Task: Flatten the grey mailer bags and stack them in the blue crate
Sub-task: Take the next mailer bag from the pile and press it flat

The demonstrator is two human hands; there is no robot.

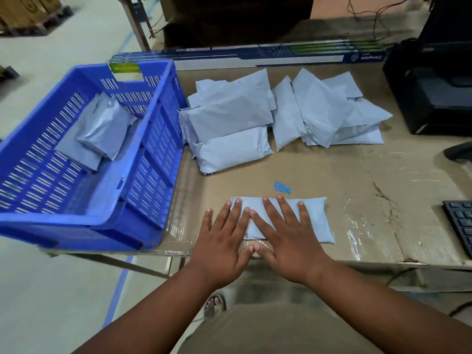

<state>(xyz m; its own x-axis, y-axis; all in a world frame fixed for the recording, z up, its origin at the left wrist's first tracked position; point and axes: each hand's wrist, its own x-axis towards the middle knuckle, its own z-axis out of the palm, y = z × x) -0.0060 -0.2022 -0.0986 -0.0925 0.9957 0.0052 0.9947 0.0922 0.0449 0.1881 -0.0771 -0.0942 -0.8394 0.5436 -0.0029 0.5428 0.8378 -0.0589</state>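
Both hands are lying flat on 1 grey mailer bag (310,221) at the near edge of the cardboard-covered table (357,180). Left hand (219,241) is pressing the bag's left end, fingers straight and spread, little finger resting off the bag on the table. Right hand (286,241) is pressing the bag's middle, fingers straight and spread; the 2 thumbs are touching at the bag's near edge. Neither hand is gripping anything.

Blue crate (153,154) is sitting at the table's left end, overhanging its edge, and is holding 2 mailer bags (102,129), 1 overlapping the other. A pile of unprocessed mailer bags (281,113) is lying behind the pressed bag, just right of the crate. A scrap of blue tape (282,187) is sitting just beyond the pressed bag. A long printed box (255,57) is lying along the table's far edge.
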